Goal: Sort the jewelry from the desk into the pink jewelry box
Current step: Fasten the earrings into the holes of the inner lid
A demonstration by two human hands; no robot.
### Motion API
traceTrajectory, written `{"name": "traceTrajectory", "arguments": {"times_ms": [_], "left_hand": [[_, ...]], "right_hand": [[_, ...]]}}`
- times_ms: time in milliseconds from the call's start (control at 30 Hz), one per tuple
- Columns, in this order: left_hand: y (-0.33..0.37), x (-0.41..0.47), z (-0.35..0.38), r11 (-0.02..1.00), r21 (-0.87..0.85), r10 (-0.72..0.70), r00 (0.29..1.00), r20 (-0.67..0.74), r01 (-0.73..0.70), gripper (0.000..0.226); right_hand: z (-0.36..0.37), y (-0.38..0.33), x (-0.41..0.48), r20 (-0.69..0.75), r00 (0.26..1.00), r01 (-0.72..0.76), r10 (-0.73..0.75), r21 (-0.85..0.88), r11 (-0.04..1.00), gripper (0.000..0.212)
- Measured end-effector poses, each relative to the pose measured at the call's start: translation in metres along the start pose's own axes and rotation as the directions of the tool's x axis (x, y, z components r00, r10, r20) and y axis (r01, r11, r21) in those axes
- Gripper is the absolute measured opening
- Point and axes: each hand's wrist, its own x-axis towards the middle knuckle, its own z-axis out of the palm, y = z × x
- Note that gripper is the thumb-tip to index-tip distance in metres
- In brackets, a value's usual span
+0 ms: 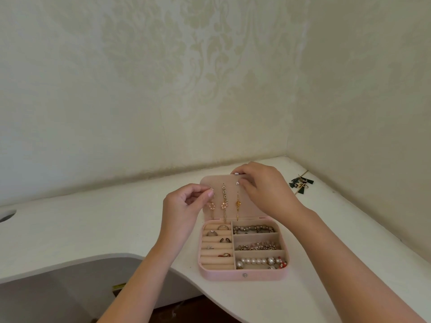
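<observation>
Pink jewelry box point(245, 275) open on worktop point(93, 220). Pinched a dangling earring point(211, 205) at its lid point(229, 210) with left hand point(184, 206); clasped lid's top edge with right hand point(263, 190).

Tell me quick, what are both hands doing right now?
Left hand: pinching an earring on the lid.
Right hand: gripping the lid's top edge.
</observation>
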Motion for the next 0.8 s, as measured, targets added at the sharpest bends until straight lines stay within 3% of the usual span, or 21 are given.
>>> {"name": "traceTrajectory", "arguments": {"times_ms": [633, 800], "left_hand": [[-0.007, -0.002, 0.012, 1.000, -0.019, 0.009, 0.991, -0.136, -0.012, 0.007], [-0.004, 0.002, 0.012, 0.998, 0.057, -0.005, 0.989, -0.145, 0.013, 0.002]], "right_hand": [[-0.001, 0.001, -0.001, 0.014, 1.000, 0.006, -0.006, -0.002, 1.000, 0.024], [-0.001, 0.003, -0.001, 0.014, 0.999, 0.028, -0.028, 0.007, 1.000, 0.025]]}}
